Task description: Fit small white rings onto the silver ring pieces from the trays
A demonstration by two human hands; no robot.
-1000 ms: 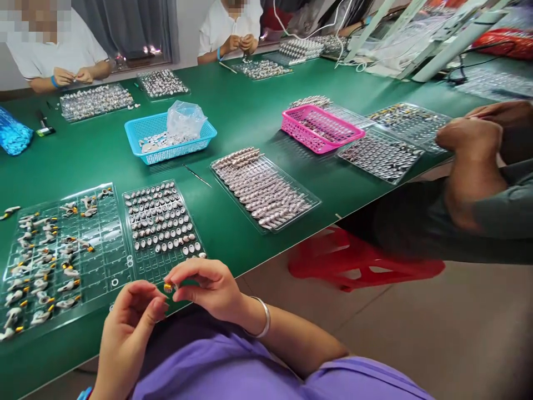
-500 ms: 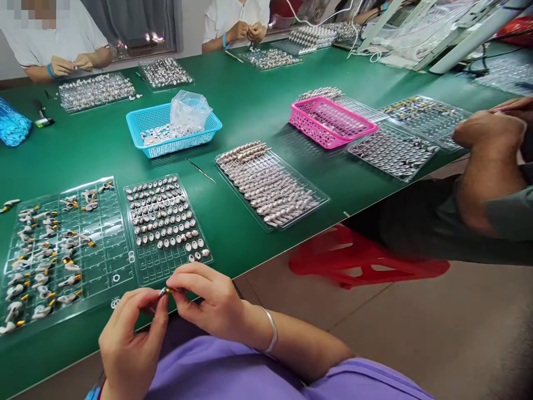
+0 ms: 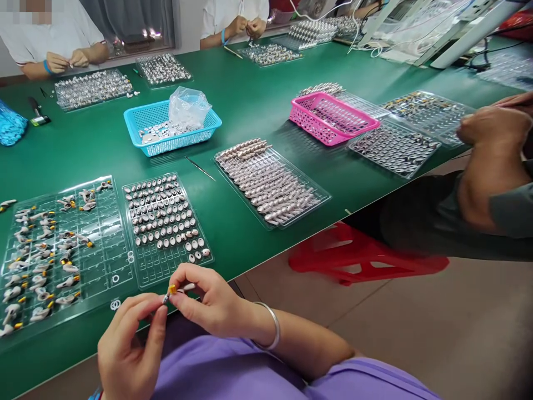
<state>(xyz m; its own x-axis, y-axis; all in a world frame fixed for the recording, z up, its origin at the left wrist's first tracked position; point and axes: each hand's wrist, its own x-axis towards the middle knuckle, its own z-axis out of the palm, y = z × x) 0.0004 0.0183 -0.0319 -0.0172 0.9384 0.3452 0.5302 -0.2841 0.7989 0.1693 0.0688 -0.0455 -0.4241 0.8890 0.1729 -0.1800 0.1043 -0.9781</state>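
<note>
Bottom left of center, the left hand (image 3: 131, 341) is pinching a tiny part (image 3: 165, 299), grip super narrow, and the right hand (image 3: 208, 300) is holding a yellow-tipped piece (image 3: 172, 289) right beside it. A tray (image 3: 156, 266) is sitting just past them, and a blue basket (image 3: 183, 143) is chilling upper left.

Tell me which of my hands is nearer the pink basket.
Right. Your right hand is below and left of the pink basket in view; your left hand is farther left and lower.
</note>
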